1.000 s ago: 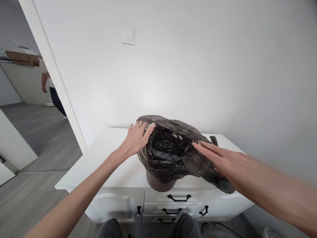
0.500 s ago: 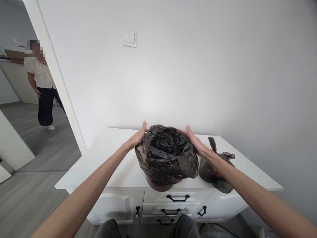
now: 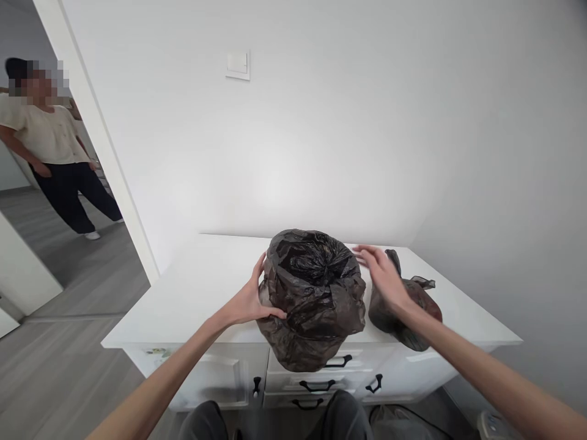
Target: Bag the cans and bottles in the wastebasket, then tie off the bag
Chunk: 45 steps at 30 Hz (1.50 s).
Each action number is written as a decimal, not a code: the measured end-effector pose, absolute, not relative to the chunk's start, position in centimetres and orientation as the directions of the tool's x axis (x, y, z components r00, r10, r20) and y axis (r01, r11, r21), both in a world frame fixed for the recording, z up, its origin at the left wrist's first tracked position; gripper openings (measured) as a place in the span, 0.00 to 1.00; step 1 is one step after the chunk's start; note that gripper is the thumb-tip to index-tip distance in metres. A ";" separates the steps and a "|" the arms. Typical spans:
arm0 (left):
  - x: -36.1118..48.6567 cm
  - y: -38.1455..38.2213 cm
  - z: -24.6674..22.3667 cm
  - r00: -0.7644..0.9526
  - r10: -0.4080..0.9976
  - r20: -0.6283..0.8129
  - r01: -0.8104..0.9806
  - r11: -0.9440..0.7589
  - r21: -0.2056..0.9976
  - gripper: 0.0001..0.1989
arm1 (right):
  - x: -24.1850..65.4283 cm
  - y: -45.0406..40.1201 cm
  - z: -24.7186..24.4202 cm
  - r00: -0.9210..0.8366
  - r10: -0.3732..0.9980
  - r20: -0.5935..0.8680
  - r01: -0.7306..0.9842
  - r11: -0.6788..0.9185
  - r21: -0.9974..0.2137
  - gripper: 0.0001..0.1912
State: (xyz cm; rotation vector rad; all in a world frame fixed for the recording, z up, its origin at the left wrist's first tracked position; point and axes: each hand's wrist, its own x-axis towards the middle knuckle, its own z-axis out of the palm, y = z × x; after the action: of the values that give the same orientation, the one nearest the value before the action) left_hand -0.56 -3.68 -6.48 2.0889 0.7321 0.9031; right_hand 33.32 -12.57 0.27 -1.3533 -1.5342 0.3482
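Observation:
A thin black garbage bag (image 3: 316, 324), draped over a round container, stands at the front edge of the white cabinet top. Its middle sinks inward in gathered folds, and the container beneath is hidden. My left hand (image 3: 250, 299) grips the bag's left side, thumb across the front and fingers behind. Off the right side, my right hand (image 3: 383, 275) is lifted a little away with its fingers stretched out, holding nothing. Partly behind my right forearm lies a second, knotted dark bag (image 3: 383, 311) with something reddish showing through.
The white cabinet (image 3: 215, 269) has black-handled drawers and doors below, close to my knees (image 3: 204, 421). A wall with a light switch (image 3: 237, 64) rises behind it. Another person (image 3: 50, 134) stands past the doorway on the left. A cable runs along the floor at lower right.
My right hand has come off the bag and moved right. My left hand has slid lower and nearer. The bag now hangs over the container's brown lower part. The other person has moved left.

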 end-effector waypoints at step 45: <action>-6.4 -3.8 -10.4 0.129 0.978 0.165 0.573 -0.209 0.792 0.27 | 34.0 -9.4 8.8 -0.338 0.928 0.156 0.938 0.345 -0.019 0.22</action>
State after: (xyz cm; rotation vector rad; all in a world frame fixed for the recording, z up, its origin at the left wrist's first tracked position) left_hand -6.45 -3.83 -10.37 1.8528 1.4921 0.9376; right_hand 33.99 -9.36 8.80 -1.7185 -2.4598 -0.1110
